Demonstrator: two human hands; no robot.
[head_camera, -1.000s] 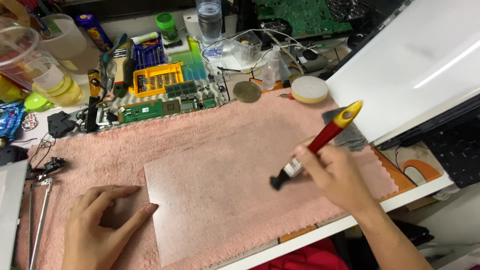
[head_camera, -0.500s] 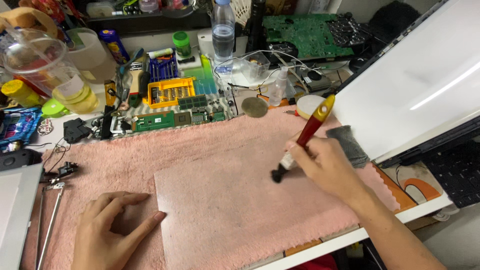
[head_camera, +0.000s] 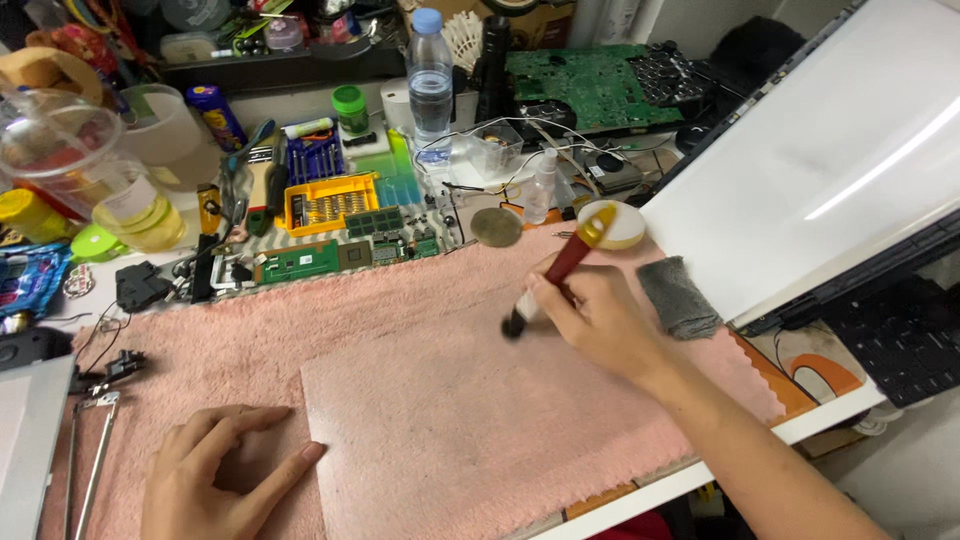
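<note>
Brushwork was the step in hand, judging by the grip. The right hand (head_camera: 600, 325) was closed around a red-handled brush (head_camera: 560, 270), fingers wrapped low on the handle, dark bristle tip down and touching the far edge of a clear sheet (head_camera: 450, 420) that lay flat on a pink towel (head_camera: 300, 310) covering the surface. The left hand (head_camera: 215, 480) lay open and flat, palm down, on the towel at the sheet's near left corner, thumb touching its edge and gripping nothing.

To do this well, the left hand probably needed to pin that corner so the sheet could not slide under the strokes. Light strokes running one way, off the edge, looked better than scrubbing, since grit dragged back could scratch the sheet. The low grip seemed right for control; the handle leaned away from the person, and a flatter angle would likely spread the bristles wider.

Near the right hand sat a grey cloth (head_camera: 680, 297), a round yellow-and-white tape roll (head_camera: 612, 225) just behind the brush's top, and a small grey disc (head_camera: 496, 227), all well clear of the sheet.
</note>
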